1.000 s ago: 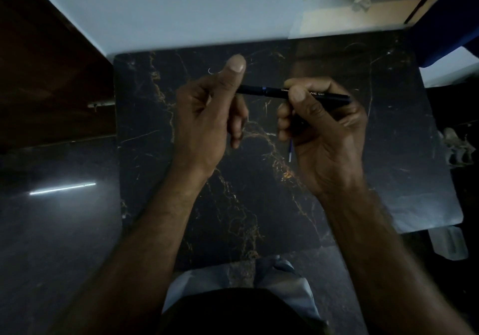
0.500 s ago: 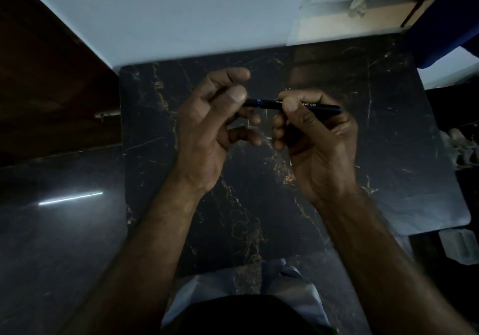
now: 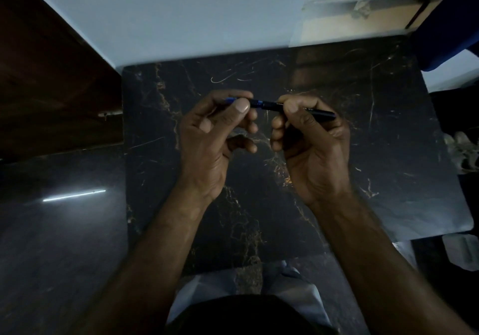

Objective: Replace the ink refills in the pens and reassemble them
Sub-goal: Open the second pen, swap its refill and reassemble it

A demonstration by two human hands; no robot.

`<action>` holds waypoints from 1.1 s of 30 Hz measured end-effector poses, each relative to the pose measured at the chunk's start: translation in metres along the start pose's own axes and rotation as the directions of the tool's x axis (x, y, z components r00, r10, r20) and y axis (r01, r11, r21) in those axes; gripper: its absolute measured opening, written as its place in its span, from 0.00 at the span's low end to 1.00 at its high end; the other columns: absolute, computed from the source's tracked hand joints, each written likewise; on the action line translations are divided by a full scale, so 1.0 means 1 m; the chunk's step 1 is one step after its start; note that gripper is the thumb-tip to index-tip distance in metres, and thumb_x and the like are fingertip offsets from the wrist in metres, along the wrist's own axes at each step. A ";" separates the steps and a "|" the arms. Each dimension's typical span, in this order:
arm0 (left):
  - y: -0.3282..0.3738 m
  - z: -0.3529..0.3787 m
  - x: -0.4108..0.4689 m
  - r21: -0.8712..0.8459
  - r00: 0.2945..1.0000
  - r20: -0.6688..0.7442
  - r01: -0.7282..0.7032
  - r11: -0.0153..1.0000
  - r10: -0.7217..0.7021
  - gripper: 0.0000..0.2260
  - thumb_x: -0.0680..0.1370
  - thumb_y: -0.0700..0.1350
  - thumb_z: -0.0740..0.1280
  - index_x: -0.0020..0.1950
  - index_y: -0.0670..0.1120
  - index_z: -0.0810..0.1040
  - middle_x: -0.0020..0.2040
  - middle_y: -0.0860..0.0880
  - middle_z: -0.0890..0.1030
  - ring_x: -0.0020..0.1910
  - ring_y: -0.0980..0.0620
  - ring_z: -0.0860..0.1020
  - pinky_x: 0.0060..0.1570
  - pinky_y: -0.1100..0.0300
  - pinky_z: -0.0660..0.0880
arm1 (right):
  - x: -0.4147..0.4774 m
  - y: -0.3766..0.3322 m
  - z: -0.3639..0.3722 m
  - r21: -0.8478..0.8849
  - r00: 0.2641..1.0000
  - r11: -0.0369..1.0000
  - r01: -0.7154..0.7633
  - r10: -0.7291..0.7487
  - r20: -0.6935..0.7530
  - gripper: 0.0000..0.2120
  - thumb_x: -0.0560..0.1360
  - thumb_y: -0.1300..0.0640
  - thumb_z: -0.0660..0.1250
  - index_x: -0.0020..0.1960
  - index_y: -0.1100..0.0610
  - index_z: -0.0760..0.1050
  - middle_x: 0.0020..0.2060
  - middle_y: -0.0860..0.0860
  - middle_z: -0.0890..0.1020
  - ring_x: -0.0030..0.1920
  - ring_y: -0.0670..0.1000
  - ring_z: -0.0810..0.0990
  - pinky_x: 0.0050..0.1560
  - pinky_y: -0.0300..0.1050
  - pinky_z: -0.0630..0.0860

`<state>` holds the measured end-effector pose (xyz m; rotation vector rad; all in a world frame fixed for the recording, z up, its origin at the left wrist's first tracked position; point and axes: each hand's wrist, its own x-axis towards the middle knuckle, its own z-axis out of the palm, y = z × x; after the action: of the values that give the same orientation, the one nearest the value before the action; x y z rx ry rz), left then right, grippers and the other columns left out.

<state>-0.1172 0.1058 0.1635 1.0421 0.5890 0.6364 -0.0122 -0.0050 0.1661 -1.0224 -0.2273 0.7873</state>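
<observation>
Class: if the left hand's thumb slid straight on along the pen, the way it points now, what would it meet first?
Probably the right hand, whose thumb pinches the pen beyond the left hand.

A black marble tabletop (image 3: 388,168) with gold and white veining spreads beneath and around both hands, its surface glossy and marked by fine pale scratches just beyond the fingertips. Its far edge meets a pale wall (image 3: 181,18); its left edge runs just left of the left forearm; its rounded near-right corner lies right of the right forearm. Nothing can be made out lying directly on the slab in the dim light.
</observation>
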 end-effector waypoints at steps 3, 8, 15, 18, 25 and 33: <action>0.001 0.000 0.003 0.056 0.984 -0.180 0.030 0.998 -0.019 0.08 0.81 0.47 0.70 0.43 0.46 0.78 0.32 0.51 0.79 0.28 0.55 0.77 0.24 0.62 0.73 | 0.003 -0.001 0.000 0.002 1.000 1.000 -0.001 0.001 0.006 0.04 0.80 0.65 0.66 0.53 0.65 0.79 0.37 0.56 0.81 0.35 0.52 0.80 0.33 0.43 0.76; 0.004 -0.007 0.010 0.054 0.990 -0.138 0.039 0.998 -0.031 0.10 0.83 0.47 0.68 0.43 0.47 0.76 0.33 0.52 0.77 0.29 0.55 0.77 0.25 0.61 0.73 | 0.006 0.000 0.000 -0.002 1.000 1.000 -0.008 0.008 0.021 0.04 0.79 0.65 0.66 0.52 0.65 0.79 0.36 0.56 0.81 0.34 0.52 0.79 0.32 0.44 0.76; -0.002 -0.009 0.010 0.121 0.998 -0.031 -0.047 0.992 0.051 0.04 0.80 0.43 0.71 0.52 0.43 0.80 0.47 0.47 0.87 0.40 0.51 0.86 0.33 0.57 0.81 | 0.012 0.001 0.004 -0.028 0.994 0.997 -0.067 0.069 0.089 0.03 0.80 0.64 0.66 0.48 0.62 0.75 0.35 0.54 0.79 0.34 0.51 0.78 0.32 0.44 0.76; -0.006 -0.009 0.011 0.169 0.995 -0.026 -0.096 0.981 0.101 0.03 0.82 0.36 0.70 0.54 0.41 0.80 0.47 0.44 0.87 0.42 0.46 0.87 0.38 0.52 0.83 | 0.015 0.003 0.005 -0.061 0.989 0.994 -0.087 0.093 0.116 0.01 0.81 0.66 0.66 0.51 0.64 0.76 0.36 0.55 0.80 0.35 0.51 0.79 0.32 0.45 0.75; -0.002 -0.018 0.013 -0.097 0.979 -0.205 -0.010 0.995 -0.010 0.06 0.81 0.44 0.69 0.57 0.46 0.82 0.49 0.49 0.87 0.41 0.55 0.83 0.35 0.63 0.80 | 0.023 -0.002 0.001 -0.093 0.992 0.995 -0.044 0.054 0.113 0.04 0.79 0.68 0.67 0.47 0.62 0.79 0.38 0.59 0.85 0.35 0.55 0.83 0.35 0.45 0.78; -0.067 -0.099 0.015 0.678 0.973 -0.195 0.226 0.700 -0.124 0.07 0.78 0.52 0.76 0.53 0.52 0.86 0.39 0.55 0.86 0.36 0.59 0.83 0.42 0.51 0.84 | 0.016 -0.014 -0.013 0.031 0.991 0.995 -0.090 0.087 0.105 0.07 0.80 0.67 0.63 0.46 0.61 0.77 0.36 0.54 0.83 0.35 0.51 0.81 0.34 0.41 0.78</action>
<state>-0.1636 0.1507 0.0623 1.6365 1.0899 0.3006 0.0121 -0.0067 0.1682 -0.9641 -0.2573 0.9232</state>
